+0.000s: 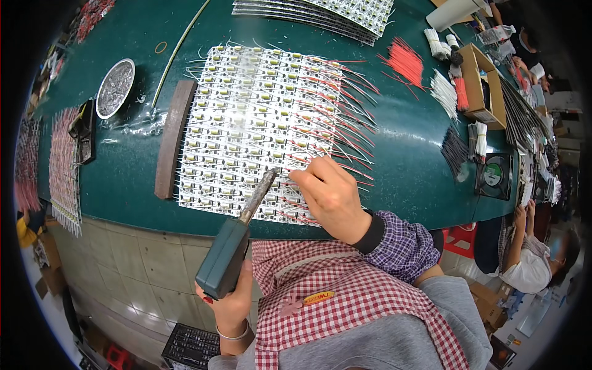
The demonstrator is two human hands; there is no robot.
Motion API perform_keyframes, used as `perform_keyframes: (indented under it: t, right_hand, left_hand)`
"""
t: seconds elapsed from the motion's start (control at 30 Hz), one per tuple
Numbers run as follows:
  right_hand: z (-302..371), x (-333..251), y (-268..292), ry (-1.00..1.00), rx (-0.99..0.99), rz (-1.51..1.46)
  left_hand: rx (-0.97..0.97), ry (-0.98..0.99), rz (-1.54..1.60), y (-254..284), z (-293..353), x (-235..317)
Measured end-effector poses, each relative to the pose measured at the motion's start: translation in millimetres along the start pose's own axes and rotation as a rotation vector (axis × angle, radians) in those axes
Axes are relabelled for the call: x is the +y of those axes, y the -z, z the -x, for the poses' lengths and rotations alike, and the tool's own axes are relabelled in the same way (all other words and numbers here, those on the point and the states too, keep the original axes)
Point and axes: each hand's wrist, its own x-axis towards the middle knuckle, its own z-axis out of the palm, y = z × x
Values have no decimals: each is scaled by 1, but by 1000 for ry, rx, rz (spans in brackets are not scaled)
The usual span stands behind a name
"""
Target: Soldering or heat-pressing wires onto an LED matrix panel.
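Note:
My left hand (233,302) is wrapped round the handle of a dark green soldering iron (223,256) with a gun-shaped body. Its thick metal barrel slants up and to the right, its tip over the circuit board panel (237,132). Close to that tip, my right hand (330,194) is closed in a pinch at the board, apparently on a thin wire; the fingers mostly hide it. The white panel carries many rows of small components. Red and white wires (354,117) stick out from its right side, and a brown bar (176,139) lies along its left edge.
On the green table (413,179) stands a round metal bowl (116,88) at the left. More panels lie at the far side (320,18) and far left (65,166). Red wires (404,61), white wires (444,92), a cardboard box (484,86) and a small fan (494,176) are at the right. Another person sits beyond.

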Motion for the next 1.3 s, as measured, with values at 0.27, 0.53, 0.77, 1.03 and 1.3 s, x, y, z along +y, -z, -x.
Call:
perform_keyframes:
  t: [0.27, 0.53, 0.77, 1.03, 1.3]
  right_hand:
    - [-1, 0, -2, -14, 17, -11]
    - [-1, -2, -2, -7, 25, 8]
    - [0, -1, -3, -6, 17, 23]
    - [0, -1, -3, 8, 22, 39]
    - [2, -1, -5, 7, 28, 27]
  left_hand:
    - [-104, -106, -34, 1, -4, 1]
    - [-44, -78, -28, -5, -4, 2]
    - [-46, 7, -20, -6, -3, 3]
    - [-36, -112, -54, 6, 8, -21]
    - [45, -17, 24, 1, 8, -4]
